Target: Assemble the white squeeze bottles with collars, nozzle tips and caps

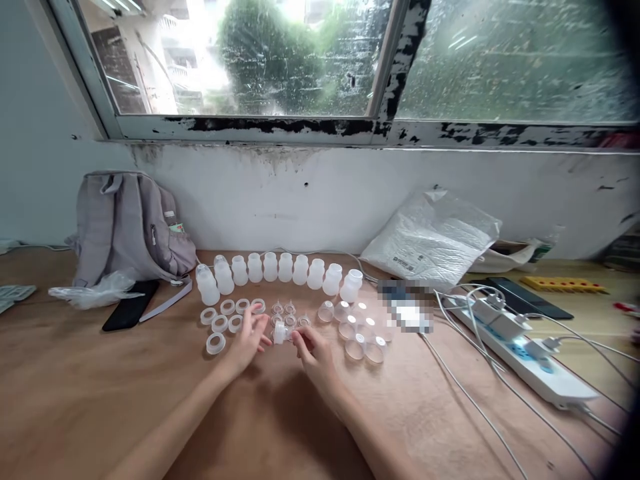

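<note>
My right hand (316, 352) pinches the tip of a clear bottle nipple, which sits in a white collar ring (279, 333) turned on its side. Fingers apart, my left hand (251, 339) is just left of that ring; whether a fingertip touches it I cannot tell. Behind the hands stand several loose clear nipples (290, 308), partly hidden. Several white collar rings (215, 343) lie to the left. On the right are several clear domed caps (355, 347). An arc of frosted baby bottles (271, 267) lines the back, the two leftmost appearing capped.
At the back left are a grey backpack (125, 220), a plastic bag (97, 290) and a black phone (131, 305). To the right lie a white packing bag (433, 237), a power strip (530, 360) with loose cables, a dark tablet-like slab (523, 298) and a yellow strip (565, 285).
</note>
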`<state>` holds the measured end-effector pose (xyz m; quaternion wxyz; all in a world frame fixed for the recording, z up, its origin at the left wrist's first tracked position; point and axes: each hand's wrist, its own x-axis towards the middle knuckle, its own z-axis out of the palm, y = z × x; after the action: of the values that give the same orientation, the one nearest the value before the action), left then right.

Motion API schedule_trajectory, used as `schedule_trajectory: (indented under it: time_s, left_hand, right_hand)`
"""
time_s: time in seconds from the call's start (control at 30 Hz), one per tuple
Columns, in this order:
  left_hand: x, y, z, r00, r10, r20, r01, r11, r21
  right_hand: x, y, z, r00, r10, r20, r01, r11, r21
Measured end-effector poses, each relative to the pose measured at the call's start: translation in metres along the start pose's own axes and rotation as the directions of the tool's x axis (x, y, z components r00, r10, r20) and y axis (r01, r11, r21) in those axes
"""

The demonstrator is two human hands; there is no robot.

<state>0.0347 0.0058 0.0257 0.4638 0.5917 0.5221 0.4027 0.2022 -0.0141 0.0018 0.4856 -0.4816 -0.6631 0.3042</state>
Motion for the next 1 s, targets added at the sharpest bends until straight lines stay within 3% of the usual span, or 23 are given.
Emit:
schedule_trajectory:
  time_s: [0.1,0.13,0.17,0.3,0.43,0.57,0.73,0.87,1.0]
  left_hand:
    - [0.035,0.013,-0.023,0.995,0.055,-0.081,-0.028,0.951,0.308]
    - [0.047,0.017,-0.03,0.99,0.095,-0.106,-0.029,0.863,0.505]
    - [0.059,0.022,-0.038,0.985,0.113,-0.128,0.009,0.714,0.7]
    - [0.096,0.038,-0.057,0.975,0.095,-0.202,0.12,0.54,0.833]
    - [0.111,0.042,-0.061,0.979,0.058,-0.197,0.152,0.44,0.885]
    - [0.115,0.038,-0.058,0.987,0.041,-0.158,0.13,0.392,0.911]
    - [0.11,0.035,-0.054,0.975,0.087,-0.203,0.164,0.327,0.931]
    - [0.09,0.038,-0.05,0.957,0.188,-0.221,0.162,0.286,0.944]
    - [0.056,0.037,-0.043,0.942,0.275,-0.192,0.115,0.273,0.955]
  right_hand:
    - [0.004,0.003,-0.005,0.998,0.018,-0.054,-0.016,0.999,0.034]
    - [0.005,0.004,-0.006,0.997,0.021,-0.069,-0.018,0.999,0.041]
    - [0.006,0.006,-0.007,0.996,0.022,-0.082,-0.018,0.999,0.045]
    - [0.009,0.012,-0.009,0.994,0.003,-0.111,0.002,0.999,0.041]
    - [0.01,0.015,-0.011,0.99,-0.014,-0.139,0.016,1.0,0.01]
    - [0.01,0.013,-0.013,0.989,-0.02,-0.149,0.018,1.0,-0.014]
    - [0.011,0.011,-0.014,0.988,-0.013,-0.154,0.012,1.0,-0.013]
    - [0.011,0.011,-0.014,0.984,-0.032,-0.175,0.027,0.999,-0.027]
    - [0.01,0.01,-0.014,0.979,-0.046,-0.198,0.04,0.999,-0.034]
